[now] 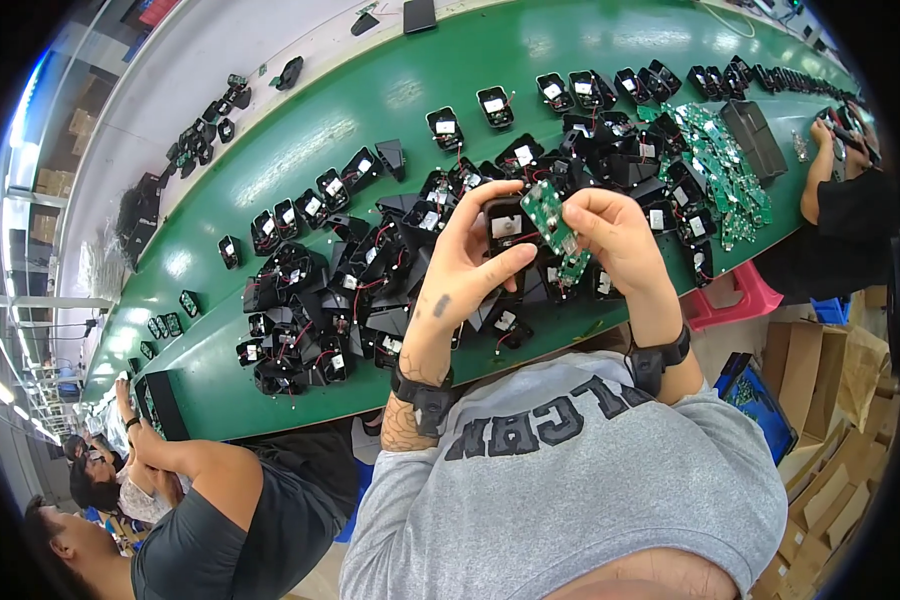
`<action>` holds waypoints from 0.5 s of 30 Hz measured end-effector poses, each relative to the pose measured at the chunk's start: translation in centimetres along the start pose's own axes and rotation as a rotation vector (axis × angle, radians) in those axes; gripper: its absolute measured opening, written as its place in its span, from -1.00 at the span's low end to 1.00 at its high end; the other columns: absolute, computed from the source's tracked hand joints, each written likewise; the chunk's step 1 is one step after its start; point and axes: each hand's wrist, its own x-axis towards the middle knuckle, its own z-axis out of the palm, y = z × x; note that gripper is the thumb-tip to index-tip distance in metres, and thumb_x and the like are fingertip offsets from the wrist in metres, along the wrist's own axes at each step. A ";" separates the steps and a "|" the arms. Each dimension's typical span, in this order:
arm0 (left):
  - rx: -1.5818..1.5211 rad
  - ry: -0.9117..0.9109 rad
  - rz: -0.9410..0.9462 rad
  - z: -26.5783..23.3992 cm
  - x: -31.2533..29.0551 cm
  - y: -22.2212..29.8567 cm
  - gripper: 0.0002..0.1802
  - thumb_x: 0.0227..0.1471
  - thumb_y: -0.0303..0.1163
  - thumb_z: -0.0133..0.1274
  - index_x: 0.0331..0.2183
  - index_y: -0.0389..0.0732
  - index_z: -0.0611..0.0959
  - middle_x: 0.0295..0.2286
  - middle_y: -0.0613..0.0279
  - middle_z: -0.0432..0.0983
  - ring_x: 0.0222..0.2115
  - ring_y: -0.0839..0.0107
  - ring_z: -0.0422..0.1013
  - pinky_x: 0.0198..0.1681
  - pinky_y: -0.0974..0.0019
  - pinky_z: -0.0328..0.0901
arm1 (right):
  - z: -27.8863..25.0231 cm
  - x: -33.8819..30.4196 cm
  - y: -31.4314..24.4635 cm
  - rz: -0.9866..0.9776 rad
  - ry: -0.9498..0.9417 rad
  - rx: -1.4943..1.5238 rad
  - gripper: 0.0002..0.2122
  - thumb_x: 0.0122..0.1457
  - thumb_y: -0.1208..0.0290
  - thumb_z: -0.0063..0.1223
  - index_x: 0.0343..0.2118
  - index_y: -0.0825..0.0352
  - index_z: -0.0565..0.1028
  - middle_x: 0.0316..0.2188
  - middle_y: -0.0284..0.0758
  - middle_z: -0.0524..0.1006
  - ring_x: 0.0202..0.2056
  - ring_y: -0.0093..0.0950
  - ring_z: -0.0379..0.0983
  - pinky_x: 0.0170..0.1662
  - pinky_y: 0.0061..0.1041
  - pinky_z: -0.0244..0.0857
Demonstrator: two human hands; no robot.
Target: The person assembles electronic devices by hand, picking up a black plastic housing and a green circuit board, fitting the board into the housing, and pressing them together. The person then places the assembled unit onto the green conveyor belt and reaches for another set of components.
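My left hand (467, 262) is closed round a black plastic housing (505, 222), whose open side faces up and shows a pale label and a red wire inside. Between thumb and fingers, my right hand (610, 232) pinches a green circuit board (544, 212). The board is tilted and overlaps the right edge of the housing. Just below it, another piece of green board (574, 266) shows; whether it is joined to the first I cannot tell. Under both hands lies a heap of black housings (370, 262) with red wires.
A green workbench (310, 115) curves across the view. Right of the heap, loose circuit boards (715, 160) are piled beside a dark tray (753, 140). Housings (495, 106) stand in a row behind. Co-workers sit at left (220, 500) and right (840, 190). A pink stool (735, 298) stands near the edge.
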 end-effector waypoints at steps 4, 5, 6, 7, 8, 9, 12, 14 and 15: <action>0.377 0.100 -0.007 0.6 -0.1 0.4 -0.51 -0.03 -0.57 0.05 -0.02 -0.08 0.39 -0.33 0.33 0.48 -0.40 0.58 0.42 -0.56 0.52 0.34 | 1.0 -0.4 0.0 0.116 -0.078 0.083 -0.86 0.11 0.39 0.12 -0.44 0.35 0.48 -0.54 -0.46 0.49 -0.58 -0.73 0.35 -0.50 -0.77 0.21; 0.379 0.103 -0.006 0.9 -0.1 0.1 -0.51 -0.03 -0.57 0.05 -0.02 -0.08 0.39 -0.33 0.33 0.48 -0.40 0.58 0.42 -0.56 0.52 0.34 | 1.2 -0.5 0.1 0.100 -0.046 0.013 -0.87 0.11 0.39 0.12 -0.44 0.35 0.47 -0.53 -0.45 0.50 -0.59 -0.72 0.35 -0.51 -0.75 0.23; 0.300 0.174 0.020 1.2 0.0 -0.3 -0.54 -0.01 -0.58 -0.01 -0.02 -0.08 0.39 -0.31 0.31 0.47 -0.39 0.57 0.42 -0.56 0.51 0.36 | 1.4 -0.4 0.2 0.043 -0.012 -0.050 -0.89 0.07 0.46 0.15 -0.43 0.36 0.47 -0.52 -0.42 0.51 -0.57 -0.71 0.39 -0.51 -0.74 0.28; 0.221 0.247 0.047 1.5 -0.1 -0.6 -0.56 0.01 -0.59 -0.06 -0.03 -0.08 0.39 -0.29 0.28 0.46 -0.38 0.57 0.42 -0.56 0.49 0.38 | 1.9 -0.3 -0.1 0.044 -0.019 -0.049 -0.89 0.07 0.46 0.15 -0.43 0.36 0.47 -0.52 -0.42 0.51 -0.57 -0.71 0.39 -0.51 -0.74 0.28; 0.096 0.216 0.060 1.6 -0.1 -0.7 -0.54 0.00 -0.60 -0.25 -0.02 -0.12 0.36 -0.22 0.22 0.39 -0.34 0.48 0.43 -0.45 0.37 0.49 | 2.5 -0.3 -0.6 0.001 0.060 -0.092 -0.89 0.05 0.50 0.17 -0.42 0.37 0.47 -0.52 -0.41 0.51 -0.56 -0.71 0.41 -0.51 -0.74 0.28; 0.126 0.172 0.102 0.7 0.1 -2.1 -0.53 -0.01 -0.51 -0.24 0.01 -0.13 0.33 -0.15 0.12 0.37 -0.25 0.38 0.44 -0.35 0.25 0.50 | 2.9 -0.3 -0.8 -0.043 0.141 -0.135 -0.89 0.03 0.53 0.18 -0.41 0.39 0.47 -0.51 -0.41 0.52 -0.54 -0.70 0.42 -0.51 -0.74 0.29; -0.216 0.134 0.096 1.9 -0.2 -2.0 -0.44 -0.03 -0.41 -0.20 0.07 -0.16 0.21 -0.03 -0.01 0.31 -0.08 0.24 0.39 -0.12 0.14 0.42 | 2.8 -0.2 -0.7 -0.070 0.145 -0.211 -0.87 0.00 0.56 0.20 -0.39 0.42 0.48 -0.50 -0.38 0.52 -0.51 -0.68 0.44 -0.49 -0.74 0.32; -0.023 0.119 0.190 1.8 -0.2 -2.6 -0.38 -0.02 -0.39 -0.19 0.12 -0.15 0.11 0.04 -0.06 0.24 -0.01 0.19 0.33 -0.01 0.17 0.33 | 2.8 -0.4 -1.0 -0.065 0.119 -0.218 -0.87 0.00 0.57 0.20 -0.40 0.43 0.48 -0.49 -0.37 0.53 -0.51 -0.67 0.45 -0.47 -0.74 0.33; -0.024 0.120 0.190 1.9 -0.2 -2.7 -0.38 -0.02 -0.39 -0.19 0.12 -0.15 0.11 0.04 -0.06 0.24 -0.01 0.19 0.33 -0.01 0.17 0.33 | 2.7 -0.5 -1.2 -0.070 0.105 -0.236 -0.88 0.00 0.58 0.19 -0.40 0.44 0.49 -0.49 -0.36 0.53 -0.51 -0.66 0.45 -0.46 -0.73 0.34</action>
